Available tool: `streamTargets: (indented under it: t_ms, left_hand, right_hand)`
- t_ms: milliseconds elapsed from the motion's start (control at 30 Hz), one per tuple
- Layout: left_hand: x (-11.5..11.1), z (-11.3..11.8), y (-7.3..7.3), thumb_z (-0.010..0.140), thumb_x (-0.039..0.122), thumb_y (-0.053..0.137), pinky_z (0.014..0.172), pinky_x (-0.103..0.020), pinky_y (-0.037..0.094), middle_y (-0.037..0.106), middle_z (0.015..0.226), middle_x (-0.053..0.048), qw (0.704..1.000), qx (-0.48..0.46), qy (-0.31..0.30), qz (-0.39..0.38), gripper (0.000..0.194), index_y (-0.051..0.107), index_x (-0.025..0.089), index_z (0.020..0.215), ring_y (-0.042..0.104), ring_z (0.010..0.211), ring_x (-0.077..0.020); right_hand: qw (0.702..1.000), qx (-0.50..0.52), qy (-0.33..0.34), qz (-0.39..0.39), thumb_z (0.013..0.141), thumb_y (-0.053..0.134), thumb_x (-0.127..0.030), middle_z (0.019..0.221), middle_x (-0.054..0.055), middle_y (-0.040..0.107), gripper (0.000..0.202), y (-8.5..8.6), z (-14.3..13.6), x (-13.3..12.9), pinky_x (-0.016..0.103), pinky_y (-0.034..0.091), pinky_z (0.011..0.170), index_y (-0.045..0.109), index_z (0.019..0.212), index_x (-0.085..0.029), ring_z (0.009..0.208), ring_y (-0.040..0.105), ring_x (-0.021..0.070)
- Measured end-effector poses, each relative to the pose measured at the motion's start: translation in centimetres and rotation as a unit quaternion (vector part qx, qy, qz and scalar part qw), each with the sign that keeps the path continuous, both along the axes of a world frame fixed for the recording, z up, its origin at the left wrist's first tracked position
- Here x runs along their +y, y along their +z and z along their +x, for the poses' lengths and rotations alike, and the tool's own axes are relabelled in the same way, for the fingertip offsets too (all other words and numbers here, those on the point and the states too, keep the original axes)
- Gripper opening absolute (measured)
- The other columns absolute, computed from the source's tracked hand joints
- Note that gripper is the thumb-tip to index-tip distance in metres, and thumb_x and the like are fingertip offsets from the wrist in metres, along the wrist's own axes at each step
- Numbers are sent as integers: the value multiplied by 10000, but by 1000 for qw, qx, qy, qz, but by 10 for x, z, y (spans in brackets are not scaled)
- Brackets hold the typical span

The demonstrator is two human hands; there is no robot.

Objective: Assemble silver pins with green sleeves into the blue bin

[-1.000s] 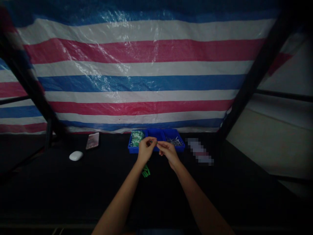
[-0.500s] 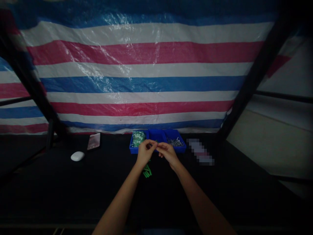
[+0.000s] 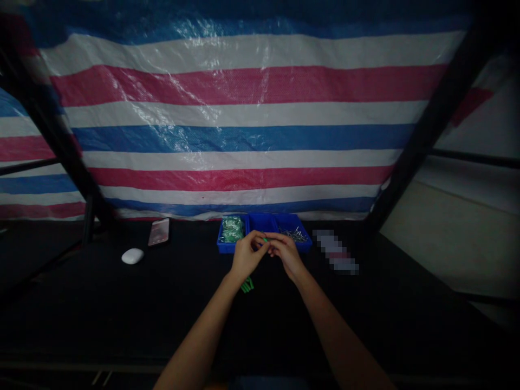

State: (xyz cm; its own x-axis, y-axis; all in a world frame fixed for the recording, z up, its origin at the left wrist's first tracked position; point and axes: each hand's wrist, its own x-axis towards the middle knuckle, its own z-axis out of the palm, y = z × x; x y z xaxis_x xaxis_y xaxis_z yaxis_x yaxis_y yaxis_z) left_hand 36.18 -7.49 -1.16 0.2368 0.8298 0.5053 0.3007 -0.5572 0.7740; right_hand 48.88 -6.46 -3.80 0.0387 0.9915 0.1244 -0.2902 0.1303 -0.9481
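My left hand (image 3: 246, 253) is closed in a pinch, thumb and forefinger together, in front of the blue tray (image 3: 225, 248). A bit of a green plastic plug (image 3: 265, 239) shows at its fingertips. My right hand (image 3: 286, 253) meets it there, its fingers bent and pressed together; what they hold is hidden. Several more green plastic plugs (image 3: 247, 285) lie on the table just below my left wrist. In the tray's left compartment sits a clear bag of green pieces (image 3: 233, 229). Loose metal screws (image 3: 298, 234) fill part of the right compartment.
A white rounded case (image 3: 132, 256) and a phone (image 3: 158, 232) lie to the left on the black table (image 3: 101, 314). To the right is a pixelated flat item (image 3: 336, 252). Behind hangs a striped plastic sheet (image 3: 244, 138) between dark slanted posts.
Both hands have shifted slightly right within the view, along with the whole scene. Green now shows between the fingertips. My right fingers reach further over the left ones.
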Motion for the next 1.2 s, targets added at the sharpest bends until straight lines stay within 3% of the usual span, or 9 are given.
streamTargets:
  t_ms: [200, 333, 600, 767, 1000, 1200]
  left_hand:
    - [-1, -1, 0, 732, 251, 554, 605, -215, 414, 631, 709, -9, 1000, -4, -13, -7, 162, 510, 172, 866, 580, 637, -110]
    - [1, -3, -2, 719, 230, 560, 591, -214, 416, 631, 724, -9, 1000, 8, -3, -10, 139, 511, 173, 836, 576, 638, -112]
    - [3, -5, -4, 719, 214, 551, 604, -214, 414, 616, 758, -7, 999, 40, 2, 16, 109, 552, 170, 819, 555, 653, -106]
    - [6, -8, -4, 728, 225, 545, 607, -219, 404, 631, 780, -21, 1000, 28, -7, 12, 120, 589, 157, 816, 544, 656, -108]
    - [11, -12, -2, 726, 275, 553, 539, -214, 376, 636, 762, -40, 999, -21, 27, -28, 183, 634, 135, 811, 498, 579, -99]
    - [15, -13, -3, 724, 281, 556, 526, -210, 376, 634, 738, -44, 998, -53, 16, -41, 210, 652, 134, 841, 478, 562, -95]
  right_hand:
    - [1000, 8, 16, 15, 617, 576, -261, 621, 7, 614, 200, 2, 1, -2, 208, 344, 425, 673, 767, -170, 467, 479, 84]
    - [999, -8, -5, 32, 601, 647, -319, 526, -19, 557, 214, 4, 0, -3, 206, 326, 414, 659, 762, -178, 442, 452, 82]
    - [999, 0, -24, 43, 563, 693, -337, 585, -13, 575, 248, 2, -2, -1, 212, 317, 407, 634, 746, -181, 431, 436, 75]
    - [999, -6, -20, 38, 590, 674, -326, 477, -30, 515, 244, 1, 3, -2, 212, 308, 416, 655, 775, -168, 431, 429, 82]
    - [998, -45, -32, 34, 595, 668, -344, 486, -25, 515, 236, -2, 4, -1, 216, 312, 408, 651, 754, -172, 433, 439, 94]
    - [996, -79, -13, 34, 570, 683, -367, 501, -24, 524, 244, -7, 1, 1, 208, 317, 395, 630, 721, -183, 436, 450, 95]
